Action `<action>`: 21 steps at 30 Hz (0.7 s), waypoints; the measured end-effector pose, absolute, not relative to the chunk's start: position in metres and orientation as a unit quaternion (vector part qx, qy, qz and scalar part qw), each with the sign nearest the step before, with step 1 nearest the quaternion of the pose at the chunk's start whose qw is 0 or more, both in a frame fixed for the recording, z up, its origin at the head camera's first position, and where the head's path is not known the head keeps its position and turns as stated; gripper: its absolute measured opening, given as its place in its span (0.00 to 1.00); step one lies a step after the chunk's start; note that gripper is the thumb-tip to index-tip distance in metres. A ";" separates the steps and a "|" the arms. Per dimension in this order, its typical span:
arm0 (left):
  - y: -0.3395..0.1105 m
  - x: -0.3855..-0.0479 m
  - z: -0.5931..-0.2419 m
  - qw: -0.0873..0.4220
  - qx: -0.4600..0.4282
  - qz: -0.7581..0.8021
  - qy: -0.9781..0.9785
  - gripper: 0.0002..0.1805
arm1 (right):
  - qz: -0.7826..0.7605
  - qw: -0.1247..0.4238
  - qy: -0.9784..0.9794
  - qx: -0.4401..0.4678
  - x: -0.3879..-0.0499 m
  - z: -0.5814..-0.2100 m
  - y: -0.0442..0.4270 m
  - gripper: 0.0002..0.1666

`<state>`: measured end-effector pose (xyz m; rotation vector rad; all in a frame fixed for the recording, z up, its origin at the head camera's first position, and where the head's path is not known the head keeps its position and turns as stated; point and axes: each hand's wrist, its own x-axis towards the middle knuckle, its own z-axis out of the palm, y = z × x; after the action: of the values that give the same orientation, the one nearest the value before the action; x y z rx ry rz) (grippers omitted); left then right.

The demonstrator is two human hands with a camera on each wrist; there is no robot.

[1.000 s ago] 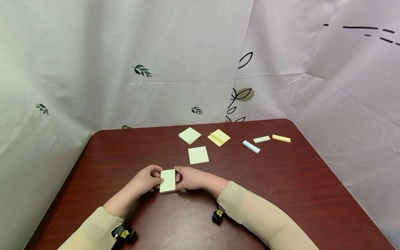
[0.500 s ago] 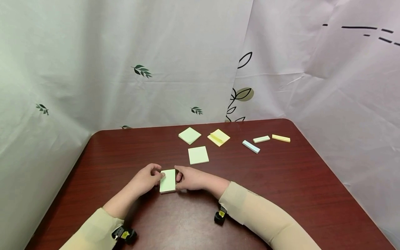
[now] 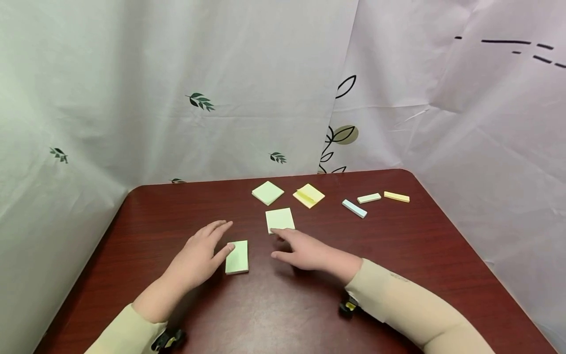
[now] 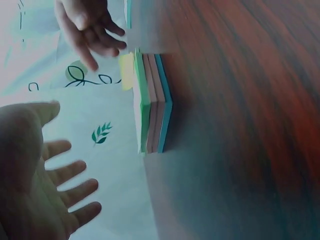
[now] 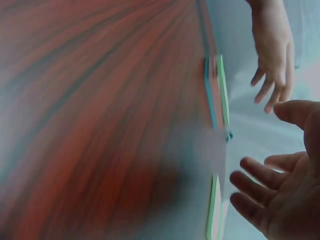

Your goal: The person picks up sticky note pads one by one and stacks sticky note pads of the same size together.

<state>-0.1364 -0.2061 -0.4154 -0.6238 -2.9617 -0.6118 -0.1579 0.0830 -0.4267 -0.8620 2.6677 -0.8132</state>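
A stack of sticky note pads (image 3: 237, 260) lies on the table, pale green on top. Seen from the side in the left wrist view, the stack (image 4: 154, 105) shows green, pinkish and blue layers. My left hand (image 3: 196, 258) hovers at its left with fingers spread, the thumb overlapping the top edge in the head view. To the right of the stack, my right hand (image 3: 305, 250) is held with loosely extended fingers and holds nothing. Its index fingertip overlaps the near edge of a square pale green sticky note pad (image 3: 280, 218); whether they touch I cannot tell.
Behind lie another pale green pad (image 3: 267, 192) and a yellow pad (image 3: 313, 192) with a folded sheet on top. Blue (image 3: 354, 209), pale green (image 3: 369, 198) and yellow (image 3: 396, 196) narrow strip pads are at the back right. A curtain (image 3: 247, 98) hangs beyond the table (image 3: 274, 314).
Both hands have let go of the stack, which stays in place. The right hand has moved right and slightly away from me; the left hand's fingers have spread and lifted.
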 end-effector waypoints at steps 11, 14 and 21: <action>-0.218 -0.130 -0.416 0.074 -0.255 -0.115 -0.957 0.36 | -0.161 -0.049 0.960 -0.226 -0.142 -0.420 0.168 0.44; -0.220 -0.129 -0.414 0.078 -0.260 -0.116 -0.956 0.37 | -0.142 -0.068 0.964 -0.213 -0.137 -0.420 0.185 0.44; -0.218 -0.130 -0.412 0.080 -0.273 -0.112 -0.952 0.38 | -0.118 -0.106 0.968 -0.196 -0.130 -0.422 0.210 0.43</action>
<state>-0.1297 -0.2178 -0.4118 -0.8176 -2.8473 -0.3350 -0.1300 0.2105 -0.4216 -0.6620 3.2636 -0.3996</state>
